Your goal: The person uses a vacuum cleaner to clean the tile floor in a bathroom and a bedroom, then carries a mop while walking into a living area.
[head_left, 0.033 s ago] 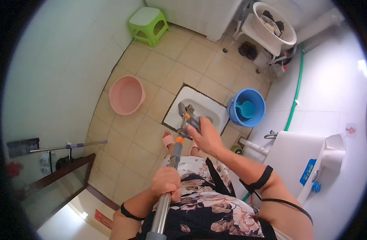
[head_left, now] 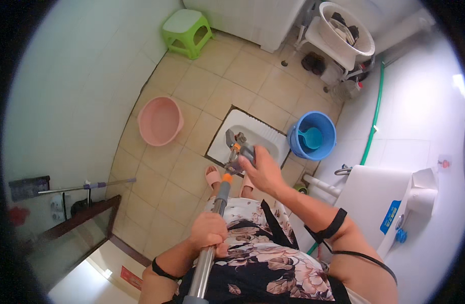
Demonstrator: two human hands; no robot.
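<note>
A long metal pole (head_left: 202, 271) with grey and orange fittings was held with both hands, slanting up from the person's body. The left hand (head_left: 209, 234) was wrapped snugly around the shaft, below the grey sleeve. The right hand (head_left: 261, 169) was closed on the grey handle piece (head_left: 247, 152) at the far end, though some of the fingers were hidden, so how tight can't really be told. That end was seen over the near-left part of the white squat toilet (head_left: 219, 146), which was sunk into the tiled floor (head_left: 237, 55); whether it was touched can't be told either.

As for the rest: a pink basin (head_left: 160, 121) had been parked by the floor's left edge, a green stool (head_left: 184, 23) at the far-left corner, and a blue bucket (head_left: 327, 131) with a teal scoop (head_left: 313, 138) inside near the right edge.
</note>
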